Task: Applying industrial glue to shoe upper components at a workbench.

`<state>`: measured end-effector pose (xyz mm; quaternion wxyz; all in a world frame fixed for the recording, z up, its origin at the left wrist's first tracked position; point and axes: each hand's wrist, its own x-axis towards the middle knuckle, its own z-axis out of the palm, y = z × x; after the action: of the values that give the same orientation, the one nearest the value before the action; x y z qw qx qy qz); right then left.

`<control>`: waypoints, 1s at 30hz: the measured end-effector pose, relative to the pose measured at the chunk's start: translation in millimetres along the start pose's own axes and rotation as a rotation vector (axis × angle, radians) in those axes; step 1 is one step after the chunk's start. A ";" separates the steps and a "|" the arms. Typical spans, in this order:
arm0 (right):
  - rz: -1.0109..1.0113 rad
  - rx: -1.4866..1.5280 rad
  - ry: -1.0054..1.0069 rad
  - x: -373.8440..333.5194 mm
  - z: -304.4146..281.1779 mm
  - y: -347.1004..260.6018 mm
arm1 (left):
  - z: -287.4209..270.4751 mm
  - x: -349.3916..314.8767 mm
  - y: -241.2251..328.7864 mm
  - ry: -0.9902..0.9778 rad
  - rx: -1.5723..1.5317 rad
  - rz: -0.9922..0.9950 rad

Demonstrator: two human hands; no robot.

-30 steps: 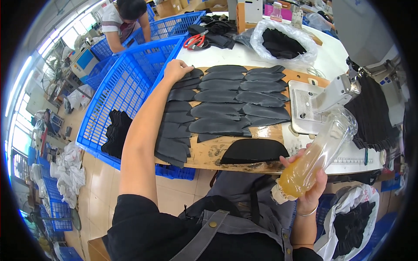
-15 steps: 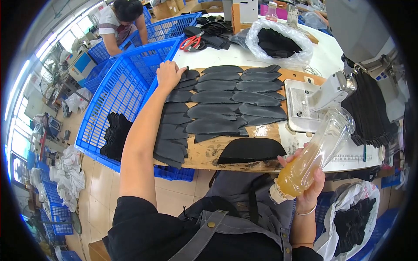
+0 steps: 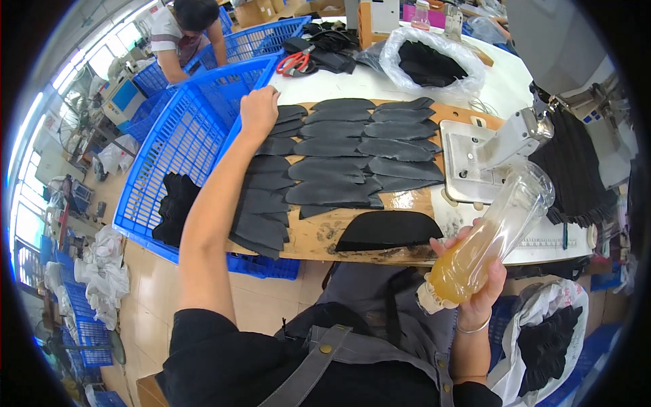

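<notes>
The right hand [image 3: 475, 281] grips a clear bottle [image 3: 491, 237] of amber liquid; the left hand [image 3: 259, 110], fingers curled, rests on far black cut pieces [image 3: 339, 152].

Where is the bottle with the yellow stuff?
In the head view, the bottle is at lower right, held tilted in the right hand, beside the wooden board.

The right hand [image 3: 475, 285] covers the lower part of the bottle [image 3: 491, 237], so its base is hidden. The left hand [image 3: 259, 110] lies over the far corner of the dark pieces [image 3: 352, 159], hiding what its fingers touch. The tabletop [image 3: 380, 85] bends away at the rim, its far things too small to tell.
</notes>
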<state>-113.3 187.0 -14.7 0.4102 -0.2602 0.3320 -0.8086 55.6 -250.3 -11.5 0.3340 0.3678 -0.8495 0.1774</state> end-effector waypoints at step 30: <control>-0.459 -1.147 -0.424 64.9 82.0 73.5 | -113.2 -208.3 141.6 0.170 -0.645 0.276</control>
<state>-54.7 73.6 -7.4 0.0799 -0.6558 0.5587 -0.5014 105.3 11.4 -84.0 0.4754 0.1094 -0.8726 -0.0264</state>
